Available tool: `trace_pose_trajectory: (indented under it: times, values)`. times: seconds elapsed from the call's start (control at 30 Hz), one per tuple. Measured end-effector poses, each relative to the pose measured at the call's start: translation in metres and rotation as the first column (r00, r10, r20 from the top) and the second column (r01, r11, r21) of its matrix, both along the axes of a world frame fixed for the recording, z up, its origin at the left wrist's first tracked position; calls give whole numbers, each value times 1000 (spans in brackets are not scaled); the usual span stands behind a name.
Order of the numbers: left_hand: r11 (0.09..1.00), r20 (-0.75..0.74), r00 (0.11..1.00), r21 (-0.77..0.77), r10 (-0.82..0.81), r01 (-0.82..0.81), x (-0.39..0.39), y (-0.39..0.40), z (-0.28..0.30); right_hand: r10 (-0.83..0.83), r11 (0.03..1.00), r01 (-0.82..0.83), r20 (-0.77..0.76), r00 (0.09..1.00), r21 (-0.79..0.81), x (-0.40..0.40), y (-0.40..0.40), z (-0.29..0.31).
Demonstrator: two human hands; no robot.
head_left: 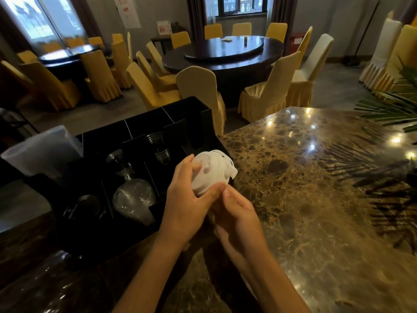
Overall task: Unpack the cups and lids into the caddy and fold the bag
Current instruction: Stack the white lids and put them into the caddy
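Both hands, left hand (188,203) and right hand (237,213), grasp a white lid stack (211,171) beside the black caddy (135,129).

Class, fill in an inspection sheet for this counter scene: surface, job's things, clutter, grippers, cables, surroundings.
Surface: glossy brown marble counter, bare on the right.
Job's things: black caddy at the counter's left edge; clear cups lying stacked in its compartments; white lids held over the caddy's right end. Bag: not clearly seen.
Clutter: translucent container left of the caddy.
Grippers: left hand wraps the lid stack; right hand touches its lower edge with its fingers.
Cables: nothing seen.
Surroundings: dark round tables, yellow-covered chairs, palm leaves.
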State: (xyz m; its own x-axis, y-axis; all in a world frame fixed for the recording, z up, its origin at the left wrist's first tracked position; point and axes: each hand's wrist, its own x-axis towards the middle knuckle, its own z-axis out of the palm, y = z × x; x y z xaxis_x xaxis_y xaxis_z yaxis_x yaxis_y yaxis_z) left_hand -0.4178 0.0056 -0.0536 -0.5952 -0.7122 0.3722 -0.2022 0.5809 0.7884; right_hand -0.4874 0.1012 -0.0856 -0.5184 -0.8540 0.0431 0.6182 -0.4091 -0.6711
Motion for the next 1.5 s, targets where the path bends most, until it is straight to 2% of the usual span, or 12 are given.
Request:
trace_pose_trajectory:
  times: [0.13,0.23,0.33,0.4,0.5,0.67,0.77,0.93,1.07,1.2,1.37,1.5]
  values:
    - [960,17,996,-270,84,-76,-22,-14,10,28,999,-28,19,999,25,-15,-23,13]
    - [918,53,990,-385,127,-97,-38,-23,12,62,997,-66,112,992,30,-24,-40,16]
    - [917,133,990,-400,54,4,-49,-35,12,91,995,-97,236,967,11,-33,-52,12]
    - [923,185,983,-379,14,58,-51,-45,10,92,992,-110,231,969,65,-41,-58,7]
    - [920,237,970,-389,49,49,-49,-57,4,134,976,-161,174,976,148,-52,-66,1]
    - [919,267,963,-388,38,72,-52,-62,-5,231,959,-276,391,891,63,-58,-71,-12]
    - [886,295,951,-460,98,51,-57,-67,-11,267,946,-320,443,856,48,-63,-74,-14]
    - [844,468,849,-534,244,53,-65,-66,-22,142,937,-284,524,840,201,-61,-79,-24]
    - [850,495,820,-526,286,22,-72,-66,-24,71,935,-254,570,819,249,-59,-82,-28]
    - [859,549,790,-509,273,57,-73,-63,-26,-30,963,-146,631,775,226,-51,-82,-29]
    - [861,572,786,-497,235,104,-69,-64,-29,-26,994,-44,589,807,104,-37,-61,-40]
    - [820,601,759,-548,251,163,-67,-63,-33,-148,979,41,560,815,199,-30,-51,-46]
